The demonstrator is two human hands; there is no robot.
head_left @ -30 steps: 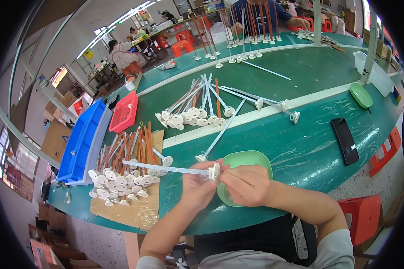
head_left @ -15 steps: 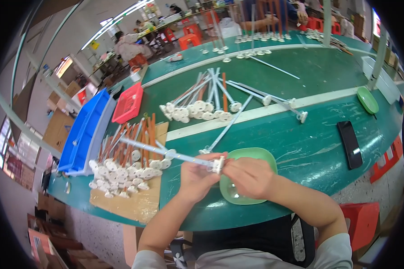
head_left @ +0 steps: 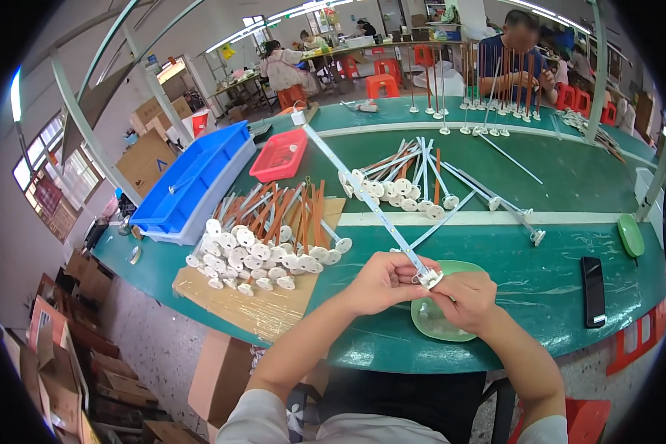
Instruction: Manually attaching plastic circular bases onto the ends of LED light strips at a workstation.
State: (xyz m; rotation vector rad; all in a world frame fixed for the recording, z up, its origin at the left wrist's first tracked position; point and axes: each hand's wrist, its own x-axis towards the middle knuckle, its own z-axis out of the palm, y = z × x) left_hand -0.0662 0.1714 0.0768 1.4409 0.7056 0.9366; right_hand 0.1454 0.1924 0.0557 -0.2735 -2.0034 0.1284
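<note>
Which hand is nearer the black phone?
Right. The right hand is by the green bowl, left of the phone; the left hand is farther left, holding the white strip.

The bowl [head_left: 428,325] is showing pale green; above it, a dotted strip [head_left: 375,209] is gleaming bluish-white; left of it, a tray [head_left: 207,174] is showing blue.

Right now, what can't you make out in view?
All in the head view:
- Right hand: anything in its fingertips, hidden by its own fingers.
- Green bowl: contents too indistinct to identify, partly covered by that hand.
- Red stool, lower right: cut off by the lower edge.
</note>
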